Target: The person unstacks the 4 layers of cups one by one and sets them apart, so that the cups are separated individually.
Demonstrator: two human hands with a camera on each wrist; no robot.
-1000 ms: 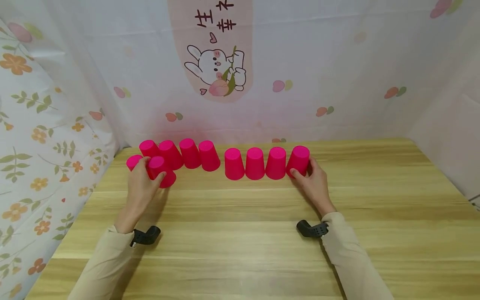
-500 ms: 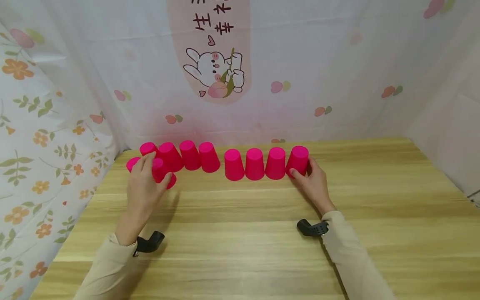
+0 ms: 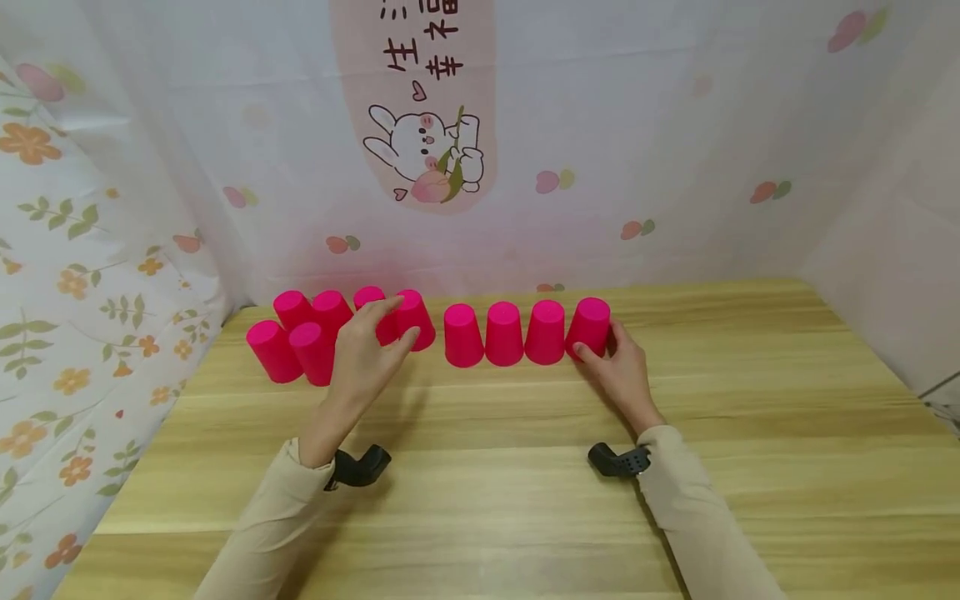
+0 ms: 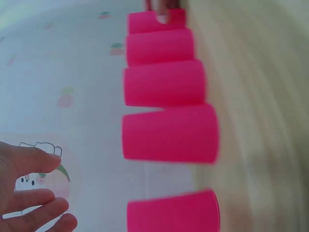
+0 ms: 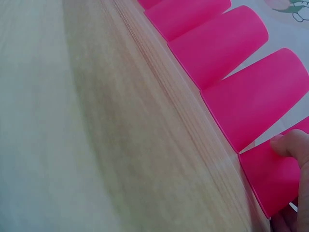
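Observation:
Upside-down pink cups stand along the back of the wooden table. My right hand (image 3: pixel 624 368) grips the end cup (image 3: pixel 590 323) of the right-hand row, its thumb on the near side; the right wrist view shows the thumb (image 5: pixel 291 145) pressed to that cup (image 5: pixel 273 179). My left hand (image 3: pixel 363 354) is in front of the left group, fingers spread apart and holding nothing. In the head view it overlaps the cup (image 3: pixel 371 297) at the back and partly covers a nearer cup (image 3: pixel 309 350). The left wrist view shows the left fingers (image 4: pixel 34 208) apart from the cups.
Two more cups touch in the right row, beside a cup (image 3: pixel 463 337) at its left end. At the far left stands a front cup (image 3: pixel 274 354). A patterned cloth (image 3: pixel 675 125) hangs behind the table (image 3: pixel 480 500), and a floral cloth (image 3: pixel 75 375) hangs on the left.
My left hand has come away from the front cups at the far left and moved right, toward the middle. My right hand stays at the end cup.

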